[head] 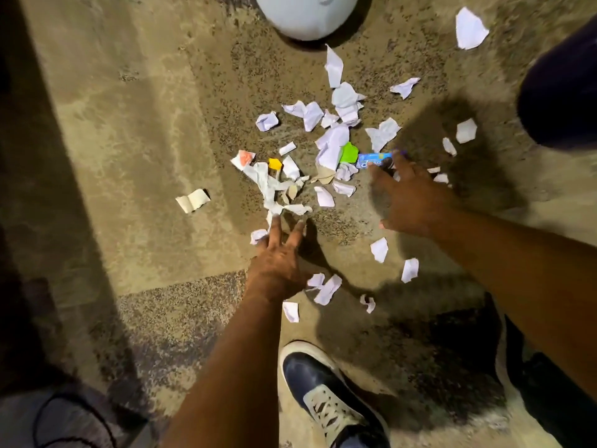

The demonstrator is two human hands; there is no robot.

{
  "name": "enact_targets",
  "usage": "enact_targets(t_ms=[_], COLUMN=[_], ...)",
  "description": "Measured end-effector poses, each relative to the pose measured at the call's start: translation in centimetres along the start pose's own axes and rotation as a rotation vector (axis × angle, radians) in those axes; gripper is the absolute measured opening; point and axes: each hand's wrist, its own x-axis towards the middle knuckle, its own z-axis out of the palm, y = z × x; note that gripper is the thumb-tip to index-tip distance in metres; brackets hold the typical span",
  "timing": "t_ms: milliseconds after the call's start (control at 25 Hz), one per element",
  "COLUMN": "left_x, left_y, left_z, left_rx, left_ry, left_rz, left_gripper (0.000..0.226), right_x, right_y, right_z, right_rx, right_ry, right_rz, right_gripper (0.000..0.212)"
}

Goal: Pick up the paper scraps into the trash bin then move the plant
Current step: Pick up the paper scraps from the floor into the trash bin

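Several white paper scraps (332, 147) lie scattered on the concrete floor, mixed with a green piece (349, 152), a yellow piece (275, 163) and a blue snack wrapper (374, 160). My left hand (277, 257) reaches down with fingers spread, its fingertips touching the near end of a long crumpled white strip (269, 189). My right hand (410, 198) is spread flat just right of the pile, fingertips at the blue wrapper. Neither hand holds anything. A rounded white object (307, 14) sits at the top edge, cut off by the frame.
A dark blue rounded object (562, 88) stands at the right edge. My shoe (326, 389) is planted near the bottom centre. A lone scrap (192, 200) lies to the left, another (470, 27) at the top right. A dark strip runs along the left side.
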Motion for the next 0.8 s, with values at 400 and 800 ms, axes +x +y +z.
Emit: enact_targets(t_ms=[400, 800], left_x=[9.4, 7.6], left_y=[-2.4, 2.7], left_z=[1.2, 3.6], left_rx=[-0.021, -0.115], left_ry=[0.289, 0.383], left_rz=[-0.018, -0.066], left_gripper=[0.091, 0.037], right_x=[9.1, 4.3], right_y=[-4.3, -3.0], right_z=[0.9, 5.4], right_rx=[-0.053, -0.072], right_ry=[0.159, -0.031], right_rz=[-0.267, -0.441], right_gripper=[0.105, 0.031])
